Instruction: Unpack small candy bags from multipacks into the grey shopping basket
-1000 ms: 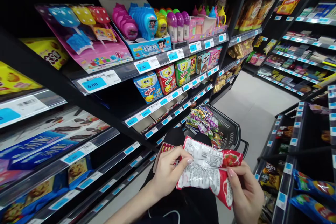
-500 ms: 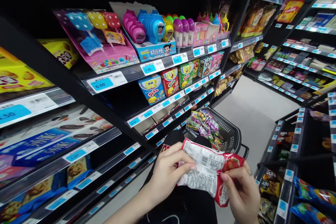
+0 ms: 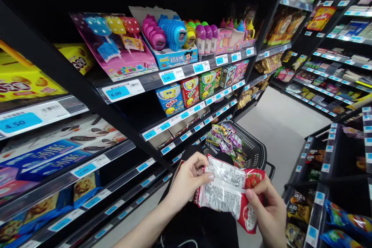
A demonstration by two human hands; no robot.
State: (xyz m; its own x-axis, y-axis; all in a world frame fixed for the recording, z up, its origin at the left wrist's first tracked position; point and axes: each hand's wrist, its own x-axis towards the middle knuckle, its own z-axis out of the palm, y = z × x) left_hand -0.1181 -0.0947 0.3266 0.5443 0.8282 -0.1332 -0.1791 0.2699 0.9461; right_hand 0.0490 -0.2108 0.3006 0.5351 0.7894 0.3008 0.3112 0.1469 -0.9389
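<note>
Apparently, we pinch the red-and-white packet [image 3: 222, 192] near both ends, left grip [image 3: 186, 179] and right grip [image 3: 267, 210] each clasping it, so its printed back faces us.

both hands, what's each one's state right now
Left hand: closed, holding a shiny red-and-white plastic packet.
Right hand: closed, holding the packet's other end.

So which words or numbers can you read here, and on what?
"4.50": leftmost white-and-blue rectangular price tag.
"6.00": tag under pink cardboard display.
"2.00": tag under blue cardboard box.
"3.00": tag right of that.
"奶乐棒": that box.
"好多鱼": blue, red, green cartoon boxes.
Too small or blurred to trust: print on red-and-white plastic packet, all else.
</note>
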